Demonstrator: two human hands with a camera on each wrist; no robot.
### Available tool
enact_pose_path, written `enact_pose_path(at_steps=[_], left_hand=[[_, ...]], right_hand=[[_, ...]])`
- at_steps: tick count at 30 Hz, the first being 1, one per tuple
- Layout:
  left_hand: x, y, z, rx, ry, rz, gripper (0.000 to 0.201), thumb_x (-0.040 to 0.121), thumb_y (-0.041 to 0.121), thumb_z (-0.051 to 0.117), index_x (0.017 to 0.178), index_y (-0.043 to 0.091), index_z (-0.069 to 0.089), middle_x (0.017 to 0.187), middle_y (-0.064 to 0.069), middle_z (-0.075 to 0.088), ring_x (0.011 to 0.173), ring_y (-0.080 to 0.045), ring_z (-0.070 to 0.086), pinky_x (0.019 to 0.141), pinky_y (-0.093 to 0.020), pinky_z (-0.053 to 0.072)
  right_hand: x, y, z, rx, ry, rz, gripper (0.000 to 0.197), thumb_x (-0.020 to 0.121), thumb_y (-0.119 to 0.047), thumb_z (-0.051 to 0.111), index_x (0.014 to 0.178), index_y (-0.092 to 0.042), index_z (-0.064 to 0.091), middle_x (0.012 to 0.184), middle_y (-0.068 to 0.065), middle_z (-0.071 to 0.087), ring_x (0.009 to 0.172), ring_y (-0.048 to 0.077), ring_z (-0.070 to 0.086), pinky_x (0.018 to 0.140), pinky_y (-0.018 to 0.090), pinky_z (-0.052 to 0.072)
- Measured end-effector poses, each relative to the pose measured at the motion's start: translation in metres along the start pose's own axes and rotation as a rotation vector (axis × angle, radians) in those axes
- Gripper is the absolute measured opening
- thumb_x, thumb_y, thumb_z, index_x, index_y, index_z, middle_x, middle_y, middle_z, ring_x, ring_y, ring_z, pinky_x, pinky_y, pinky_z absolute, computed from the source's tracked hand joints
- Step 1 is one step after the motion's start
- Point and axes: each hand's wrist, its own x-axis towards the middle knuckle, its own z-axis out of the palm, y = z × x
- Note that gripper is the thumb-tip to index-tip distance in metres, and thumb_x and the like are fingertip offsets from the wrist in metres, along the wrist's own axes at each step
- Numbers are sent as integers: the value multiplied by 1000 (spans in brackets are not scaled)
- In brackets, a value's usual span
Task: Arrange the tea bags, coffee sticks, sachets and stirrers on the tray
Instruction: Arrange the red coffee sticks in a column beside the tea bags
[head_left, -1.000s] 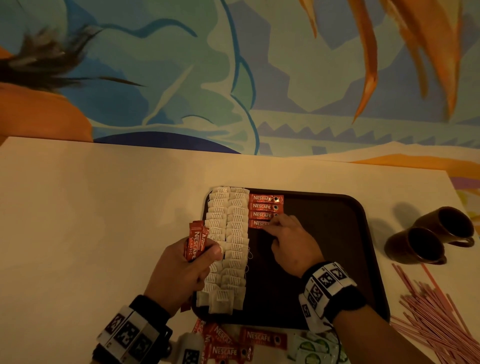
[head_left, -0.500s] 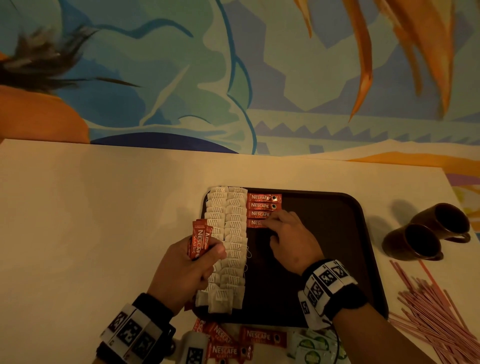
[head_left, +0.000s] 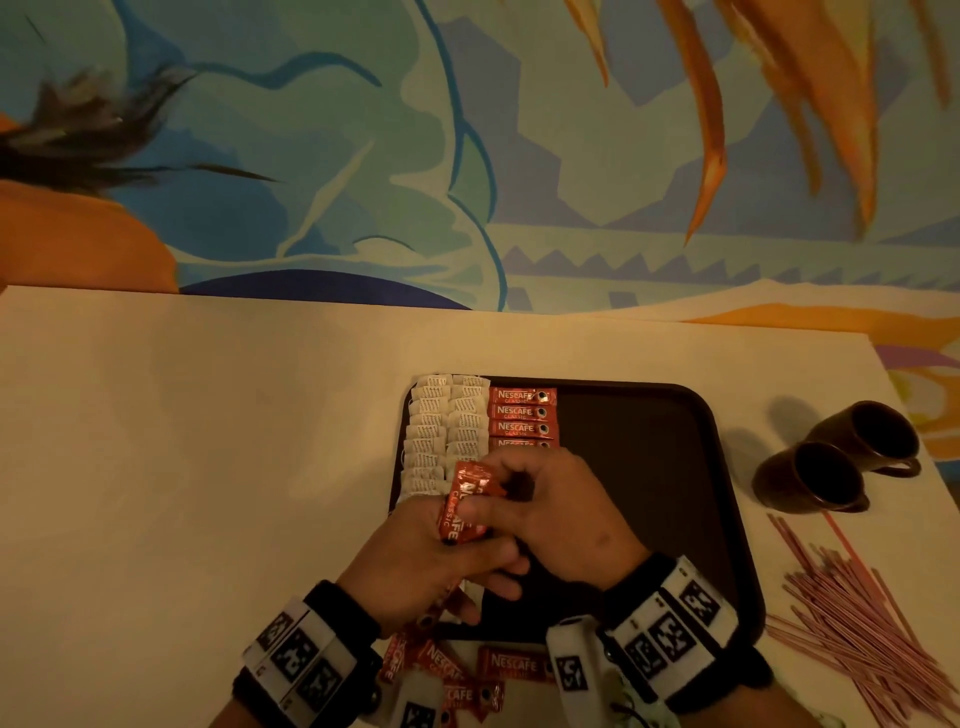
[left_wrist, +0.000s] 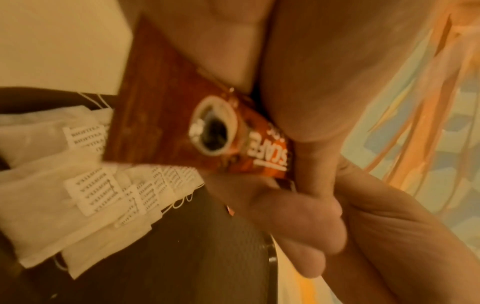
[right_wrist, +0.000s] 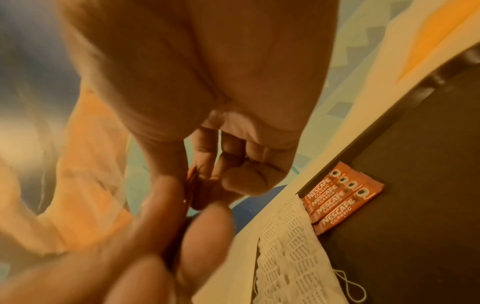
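The tray (head_left: 727, 519) lies in front of me on the table (head_left: 208, 467), with two columns of tea bags (head_left: 447, 415) down its left side and a short row of four coffee sticks (head_left: 522, 418) beside them at the far end. A second ago my right hand (head_left: 566, 509) was up at that row, settling the fourth stick; now it has come back toward me and meets my left hand (head_left: 415, 561) over the tray's left half. My left hand is closed around the bundle of sticks (head_left: 465, 506), held upright. My right thumb and fingertips (right_wrist: 244, 183) pinch the top of that bundle, so I judge I am drawing out the next stick for the fifth place in the row. More sticks (head_left: 514, 665) wait on the table near my wrists, and the stirrers (head_left: 852, 623) lie off the tray to the right, below two mugs (head_left: 831, 467). Plenty remains to lay out.
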Motion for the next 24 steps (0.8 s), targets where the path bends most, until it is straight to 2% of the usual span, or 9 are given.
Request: enact_pose_path(at_steps=[3,7,10,12,15,17,19,22,24], left_hand=[[-1,4,1,11,-22,-21,25,95,22,69,113,5,67,101,-13,78,89,-31,77,57,-29,58],[-2,6,3,33,-45,-29,27,96,27,68,116,9,65,104,-11,78,84,-31,76,55,-29,56],[-1,7,7,52,-66,-27,29,96,30,67,118,12,64,107,-9,78,86,-32,75,52,-27,53],[1,9,11,77,-79,-9,29,96,30,67,120,14,64,110,-6,77,90,-32,76,52,-27,53],[4,10,16,92,-102,10,27,99,31,61,123,18,62,109,-7,77,94,-31,76,55,-29,53],[4,11,18,73,-103,3,28,101,33,56,123,16,61,108,-8,77,95,-30,76,56,-29,55],[4,11,16,25,-81,-12,29,103,33,54,125,17,59,109,-8,77,95,-30,76,54,-28,56],[7,1,7,55,51,10,22,103,32,55,118,19,64,98,-8,77,75,-22,71,51,-28,49],[10,-7,1,36,134,30,22,101,32,59,108,14,69,78,-6,68,57,-14,51,50,-27,38]], right_hand=[[-4,9,-12,41,17,-35,12,84,-19,84,92,-14,77,93,5,77,92,24,74,90,49,59],[-14,10,-32,107,83,-63,13,84,-12,83,96,-14,77,93,10,76,89,23,74,80,35,59],[-21,9,-40,111,79,-71,10,86,-16,82,94,-17,77,95,9,76,93,29,74,88,47,60],[-24,8,-42,12,58,-61,9,84,-18,83,92,-20,77,92,3,77,89,20,74,85,40,60],[-26,4,-39,-47,1,-40,23,84,-19,84,105,-24,79,91,-1,76,82,16,74,78,30,60],[-26,5,-41,4,47,-16,38,82,-18,85,117,-28,74,89,1,74,79,24,74,73,32,61],[-26,7,-49,31,137,4,40,82,-15,85,117,-30,72,87,3,72,78,31,72,71,37,62],[-31,10,-61,100,207,33,34,86,-9,79,114,-26,70,90,3,70,83,27,73,74,42,65],[-33,12,-65,176,186,71,35,89,-5,74,117,-24,68,92,4,69,86,28,75,74,46,65]])
